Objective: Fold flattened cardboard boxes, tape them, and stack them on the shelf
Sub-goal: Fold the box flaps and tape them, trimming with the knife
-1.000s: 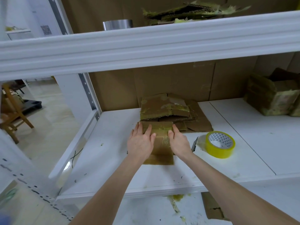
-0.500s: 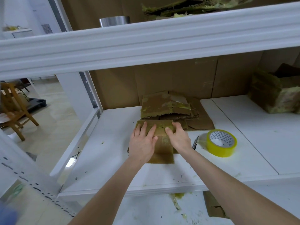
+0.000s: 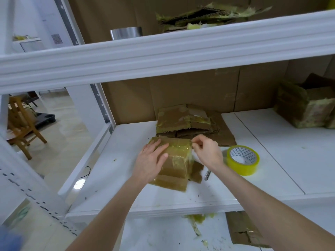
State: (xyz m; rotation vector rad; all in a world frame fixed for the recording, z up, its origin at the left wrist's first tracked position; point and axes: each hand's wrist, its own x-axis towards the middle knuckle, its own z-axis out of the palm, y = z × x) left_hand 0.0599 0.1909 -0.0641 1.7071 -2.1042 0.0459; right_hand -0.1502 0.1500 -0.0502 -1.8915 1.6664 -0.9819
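Observation:
A small cardboard box (image 3: 178, 161), brown with yellowish tape over it, stands partly raised on the white shelf (image 3: 181, 200). My left hand (image 3: 151, 159) lies flat on its left face with fingers straight. My right hand (image 3: 207, 151) pinches the box's upper right corner with curled fingers. Behind the box lies a pile of flattened cardboard (image 3: 188, 122). A roll of yellow tape (image 3: 243, 160) rests on the shelf to the right of my right hand.
A small metal tool (image 3: 207, 175) lies between box and tape. Taped boxes (image 3: 306, 109) stand at the shelf's far right. The upper shelf beam (image 3: 163, 51) overhangs, carrying torn cardboard (image 3: 208, 15) and a metal can (image 3: 126, 33). A wooden chair (image 3: 20, 124) stands left.
The flat cardboard piece has been raised into a box shape. My right hand moved from pressing flat to pinching the upper right corner. My left hand stays flat on the left side.

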